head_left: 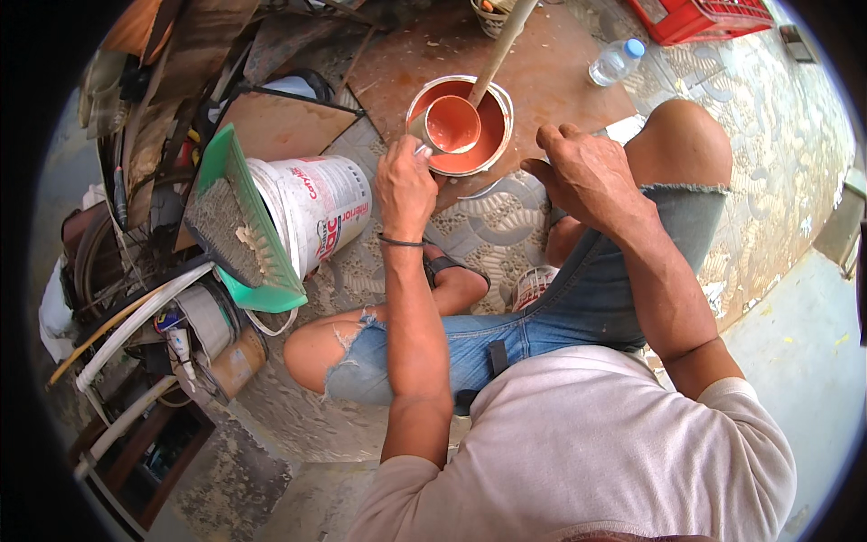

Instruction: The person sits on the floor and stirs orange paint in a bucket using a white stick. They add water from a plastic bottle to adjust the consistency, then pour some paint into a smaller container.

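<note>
My left hand [405, 185] is closed around the handle of a small mug [452, 124] with orange-red paint inside. The mug is over the mouth of a round paint bucket [502, 135], which holds paint of the same colour. A pale wooden stick [499, 52] stands slanted in the bucket, its upper end beyond the far edge of view. To the right of the bucket, my right hand [589, 176] is in the air with loosely bent fingers, the thumb apart from them. Nothing shows in its grasp.
A brown board [388, 77] lies under the bucket. Leftward are a white paint pail [339, 203] on its side, a green dustpan [262, 212] and stacked scrap. A water bottle [616, 63] and a red crate [704, 20] sit at the far right.
</note>
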### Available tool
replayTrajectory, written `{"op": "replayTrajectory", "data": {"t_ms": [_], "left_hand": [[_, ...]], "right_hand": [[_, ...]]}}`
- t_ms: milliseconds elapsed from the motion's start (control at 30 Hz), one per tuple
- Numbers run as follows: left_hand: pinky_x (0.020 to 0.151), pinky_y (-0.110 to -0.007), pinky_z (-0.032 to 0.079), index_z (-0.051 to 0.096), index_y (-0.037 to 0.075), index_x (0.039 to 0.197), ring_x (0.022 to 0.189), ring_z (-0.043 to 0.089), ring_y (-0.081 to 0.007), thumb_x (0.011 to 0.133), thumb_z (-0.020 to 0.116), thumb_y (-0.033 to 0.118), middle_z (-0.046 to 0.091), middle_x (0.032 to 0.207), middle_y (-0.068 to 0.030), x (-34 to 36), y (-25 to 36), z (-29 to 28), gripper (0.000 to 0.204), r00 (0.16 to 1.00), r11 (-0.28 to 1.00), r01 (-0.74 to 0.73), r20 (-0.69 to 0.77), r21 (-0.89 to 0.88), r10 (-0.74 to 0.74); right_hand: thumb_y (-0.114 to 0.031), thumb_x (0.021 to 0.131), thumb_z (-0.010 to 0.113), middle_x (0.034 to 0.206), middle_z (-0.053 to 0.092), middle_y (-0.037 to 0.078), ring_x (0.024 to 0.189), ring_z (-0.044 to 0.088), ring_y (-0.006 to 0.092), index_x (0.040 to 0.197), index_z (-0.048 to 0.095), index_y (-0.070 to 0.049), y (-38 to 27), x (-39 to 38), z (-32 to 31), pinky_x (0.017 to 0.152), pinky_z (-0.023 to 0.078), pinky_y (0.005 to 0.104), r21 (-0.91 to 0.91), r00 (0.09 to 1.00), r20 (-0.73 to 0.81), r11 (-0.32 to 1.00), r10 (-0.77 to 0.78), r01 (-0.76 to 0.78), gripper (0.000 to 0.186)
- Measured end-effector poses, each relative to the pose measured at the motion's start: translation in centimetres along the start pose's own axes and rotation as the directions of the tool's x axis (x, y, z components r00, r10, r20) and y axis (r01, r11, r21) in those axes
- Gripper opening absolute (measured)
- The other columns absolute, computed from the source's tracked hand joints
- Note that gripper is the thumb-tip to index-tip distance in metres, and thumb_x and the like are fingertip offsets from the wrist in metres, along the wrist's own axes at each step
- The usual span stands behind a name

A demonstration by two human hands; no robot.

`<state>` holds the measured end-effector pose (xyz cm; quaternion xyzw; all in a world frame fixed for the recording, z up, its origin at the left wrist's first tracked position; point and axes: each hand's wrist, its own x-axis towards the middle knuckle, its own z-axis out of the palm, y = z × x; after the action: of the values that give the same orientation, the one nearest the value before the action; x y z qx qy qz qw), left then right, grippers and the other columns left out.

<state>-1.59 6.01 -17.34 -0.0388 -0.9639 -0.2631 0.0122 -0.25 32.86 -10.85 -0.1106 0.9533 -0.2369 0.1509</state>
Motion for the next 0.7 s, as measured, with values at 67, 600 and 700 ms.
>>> {"op": "replayTrajectory", "data": {"t_ms": [67, 600, 700], "left_hand": [[0.078, -0.051, 0.049, 0.062, 0.001, 0.104, 0.091, 0.064, -0.0437, 0.101, 0.063, 0.013, 0.069, 0.098, -0.0189, 0.3, -0.5, 0.0, 0.012, 1.0, 0.999, 0.007, -0.004, -0.042, -0.008], [0.061, -0.03, 0.048, 0.067, 0.0, 0.112, 0.066, 0.056, -0.0117, 0.106, 0.061, 0.017, 0.063, 0.08, -0.0024, 2.0, -9.9, 1.2, 0.02, 0.942, 0.765, 0.331, 0.235, -0.553, -0.238], [0.069, -0.04, 0.051, 0.066, 0.001, 0.113, 0.075, 0.065, -0.0249, 0.104, 0.062, 0.016, 0.07, 0.086, -0.0122, 2.6, -9.1, 0.4, 0.019, 0.963, 0.909, 0.257, 0.17, -0.328, -0.211]], "right_hand": [[-0.032, 0.097, 0.072, 0.099, 0.07, 0.023, 0.093, 0.07, 0.0456, 0.107, 0.063, -0.001, -0.1, 0.0, -0.1, 0.078, 0.054, 0.0545, 0.011, 1.0, 0.0, 1.0, 0.002, -0.002, 0.033], [-0.031, 0.096, 0.073, 0.096, 0.07, 0.025, 0.088, 0.071, 0.0461, 0.105, 0.063, 0.001, 0.4, 0.2, 0.6, 0.076, 0.055, 0.0555, 0.014, 0.998, -0.039, 0.999, -0.046, 0.046, 0.035], [-0.032, 0.096, 0.073, 0.096, 0.07, 0.025, 0.087, 0.071, 0.046, 0.105, 0.063, 0.001, 0.5, 0.4, 0.9, 0.076, 0.055, 0.0554, -0.024, 0.999, -0.037, 0.999, -0.035, 0.034, 0.036]]}}
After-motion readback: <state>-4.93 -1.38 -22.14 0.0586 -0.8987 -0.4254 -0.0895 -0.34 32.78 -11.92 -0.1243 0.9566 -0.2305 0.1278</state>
